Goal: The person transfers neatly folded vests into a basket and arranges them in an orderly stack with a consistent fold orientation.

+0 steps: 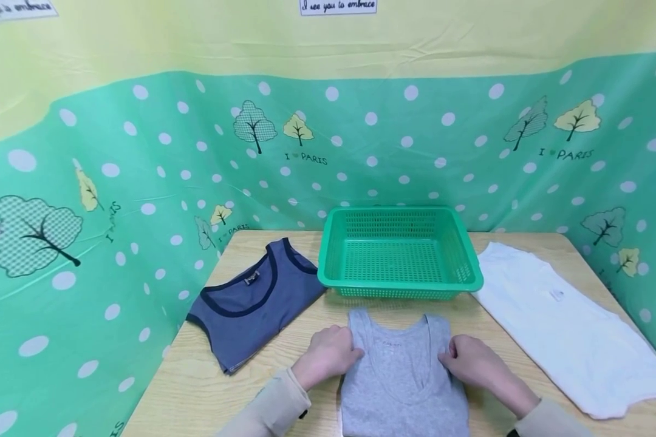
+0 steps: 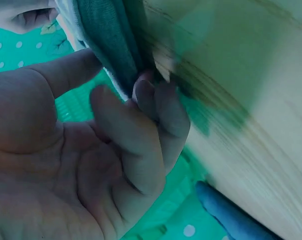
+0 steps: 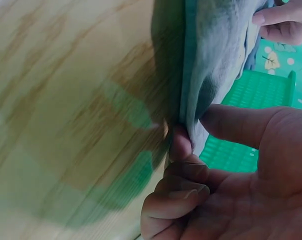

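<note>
One grey tank top (image 1: 404, 388): lower centre of the frame, neckline toward the top, bottom end cut by the frame edge (the print inside the neck is too small to read).
Left hand (image 1: 330, 352): fingers pinching the top's left side, below the strap.
Right hand (image 1: 472, 361): fingers pinching the opposite side, thumb on the cloth, roughly level with the other hand.
Step in hand: apparently handling the garment by both sides to arrange it; whether the pinched edges clear the wood cannot be told.
Next move: seems to call for an even hold on both sides, keeping the layers together.
Green basket (image 1: 399, 287): centre right, just beyond the straps, bare mesh floor showing.
Blue tank top (image 1: 284, 303): left of centre, dark trim, lying slantwise.
White shirt (image 1: 563, 334): lower right, spread out.
Counter (image 1: 268, 367): pale wood grain, beneath everything.
Curtain (image 1: 361, 145): green with white dots and trees, yellow above, enclosing the back and sides.
</note>
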Motion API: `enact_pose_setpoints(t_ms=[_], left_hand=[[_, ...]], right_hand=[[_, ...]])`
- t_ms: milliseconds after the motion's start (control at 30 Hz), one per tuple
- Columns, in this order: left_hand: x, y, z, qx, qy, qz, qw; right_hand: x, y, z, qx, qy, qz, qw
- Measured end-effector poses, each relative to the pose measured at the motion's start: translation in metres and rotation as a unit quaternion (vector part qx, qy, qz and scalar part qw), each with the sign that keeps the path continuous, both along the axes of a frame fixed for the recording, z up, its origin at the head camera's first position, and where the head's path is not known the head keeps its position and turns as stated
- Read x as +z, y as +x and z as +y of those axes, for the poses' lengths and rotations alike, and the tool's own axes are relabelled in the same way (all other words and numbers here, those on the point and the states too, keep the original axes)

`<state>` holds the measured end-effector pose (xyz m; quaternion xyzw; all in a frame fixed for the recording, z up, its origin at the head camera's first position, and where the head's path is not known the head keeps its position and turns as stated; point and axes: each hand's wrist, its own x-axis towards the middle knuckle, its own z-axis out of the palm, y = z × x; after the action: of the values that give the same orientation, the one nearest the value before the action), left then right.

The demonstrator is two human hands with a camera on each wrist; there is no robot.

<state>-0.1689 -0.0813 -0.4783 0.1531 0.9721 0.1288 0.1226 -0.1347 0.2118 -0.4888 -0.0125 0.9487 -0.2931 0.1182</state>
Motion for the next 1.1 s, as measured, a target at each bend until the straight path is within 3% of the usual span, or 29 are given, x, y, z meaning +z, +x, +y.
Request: enact_pose_setpoints(t_ms=[533,733,900,1000,1100], left_hand=[[-0.015,0.0,0.001,-0.019,0.033,0.038,0.9986],[-0.021,-0.001,0.0,-0.024,0.06,0.039,0.9972],[-0.027,-0.003,-0.003,-0.049,0.116,0.063,0.99],[-0.019,0.001,-0.003,-0.04,0.167,0.046,0.9841],[-0.016,0.002,-0.001,-0.019,0.187,0.021,0.9819]], right_hand=[[-0.005,0.002,-0.007,-0.025,-0.028,-0.012,0.999],[-0.004,0.002,-0.012,-0.029,-0.045,0.023,0.998],[-0.003,0.002,-0.016,-0.032,-0.065,0.036,0.997],[-0.004,0.003,-0.017,-0.03,-0.077,0.043,0.996],[-0.004,0.003,-0.015,-0.029,-0.084,0.036,0.995]])
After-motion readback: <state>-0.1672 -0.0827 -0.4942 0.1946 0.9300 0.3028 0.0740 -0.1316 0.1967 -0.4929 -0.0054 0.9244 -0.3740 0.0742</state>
